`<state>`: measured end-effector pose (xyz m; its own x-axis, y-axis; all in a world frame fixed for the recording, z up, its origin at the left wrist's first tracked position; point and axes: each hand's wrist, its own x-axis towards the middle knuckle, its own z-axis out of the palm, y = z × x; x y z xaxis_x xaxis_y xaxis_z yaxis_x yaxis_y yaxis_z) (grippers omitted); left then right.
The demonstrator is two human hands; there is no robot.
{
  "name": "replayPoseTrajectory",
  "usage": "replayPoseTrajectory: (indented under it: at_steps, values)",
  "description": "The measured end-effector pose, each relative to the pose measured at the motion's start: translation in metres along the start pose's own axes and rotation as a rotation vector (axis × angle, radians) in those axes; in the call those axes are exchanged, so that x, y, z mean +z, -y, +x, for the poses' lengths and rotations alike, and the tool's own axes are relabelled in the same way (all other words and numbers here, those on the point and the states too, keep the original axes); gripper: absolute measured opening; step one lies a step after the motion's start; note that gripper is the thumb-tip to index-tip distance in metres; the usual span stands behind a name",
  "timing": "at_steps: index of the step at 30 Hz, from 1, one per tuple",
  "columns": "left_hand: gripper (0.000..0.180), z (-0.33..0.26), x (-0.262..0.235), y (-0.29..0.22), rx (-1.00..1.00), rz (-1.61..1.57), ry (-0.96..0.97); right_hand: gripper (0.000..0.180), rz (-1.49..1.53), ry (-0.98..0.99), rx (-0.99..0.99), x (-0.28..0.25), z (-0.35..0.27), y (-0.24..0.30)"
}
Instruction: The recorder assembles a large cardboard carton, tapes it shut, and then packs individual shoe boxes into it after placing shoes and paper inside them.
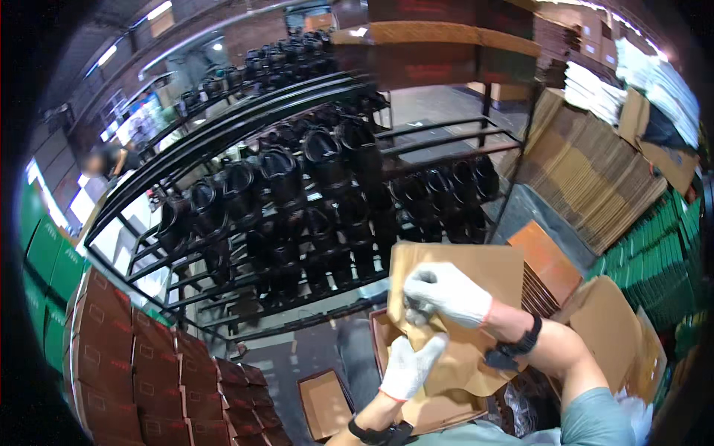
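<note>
My gloved right hand (446,293) is closed, thumb and fingers bent together, at the upper part of a creased piece of brown paper (399,286). Just below it, my gloved left hand (413,366) pinches the paper's lower, bunched end. A small crumpled grey thing (418,315) shows between the two hands; its kind is unclear. Behind and beneath them is an opened box (378,346) with a dark red edge. More brown paper (457,372) spreads over that box, hiding what is inside.
A black metal rack (141,290) filled with black boots (279,175) stands ahead. Dark red boxes (156,372) are stacked at left, and an open box (325,405) lies nearby on the floor. Flattened cardboard (587,171) and green folded boxes (643,260) stand at right.
</note>
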<state>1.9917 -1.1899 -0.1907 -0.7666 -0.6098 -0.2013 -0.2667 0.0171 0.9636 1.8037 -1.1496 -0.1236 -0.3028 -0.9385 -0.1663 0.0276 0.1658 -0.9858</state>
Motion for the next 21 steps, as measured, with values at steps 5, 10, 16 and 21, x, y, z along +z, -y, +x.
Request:
replayPoseTrajectory:
  at_steps: [5,10,16,21]
  values:
    - [0.036,-0.014,-0.061,0.065,-0.212,-0.392,-0.09,0.042,-0.964,-0.795,-0.904,0.005,0.197,0.113]
    - [0.042,-0.011,-0.08,0.102,-0.084,-0.176,-0.208,0.055,-1.308,-0.283,-0.151,-0.069,0.354,0.164]
    - [0.032,-0.041,-0.129,0.146,-0.24,-0.404,-0.405,0.035,-0.309,-0.067,-0.198,-0.085,0.168,0.084]
    - [0.022,-0.042,-0.136,0.115,-0.202,-0.439,-0.339,0.053,-0.704,-0.235,-0.179,-0.018,-0.047,0.003]
